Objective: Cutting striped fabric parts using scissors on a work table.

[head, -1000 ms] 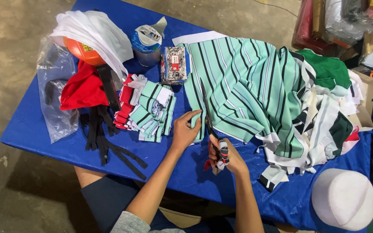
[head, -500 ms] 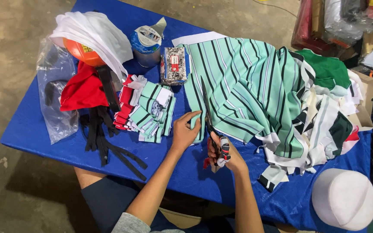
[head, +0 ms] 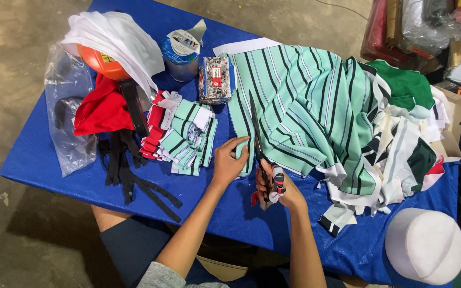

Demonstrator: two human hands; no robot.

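A mint-green cloth with dark stripes (head: pixel 305 106) lies spread over the blue table (head: pixel 54 165). My right hand (head: pixel 278 186) grips large scissors (head: pixel 257 133) by their handles, the long blades pointing away into the cloth's left part. My left hand (head: pixel 229 160) presses flat on the narrow strip of cloth left of the blades, fingers on its near edge. A stack of cut striped pieces (head: pixel 180 138) lies just left of my left hand.
A roll of tape (head: pixel 181 50) and a small printed packet (head: pixel 215 79) stand behind the stack. Red cloth (head: pixel 100 112), black straps (head: pixel 124 170), an orange ball under white cloth (head: pixel 102 58) and a plastic bag (head: pixel 68 122) crowd the left. A white cap (head: pixel 423 244) sits near right; fabric scraps (head: pixel 401 149) pile right.
My left hand has slid slightly along the strip's near edge. The scissors and right hand have hardly moved.
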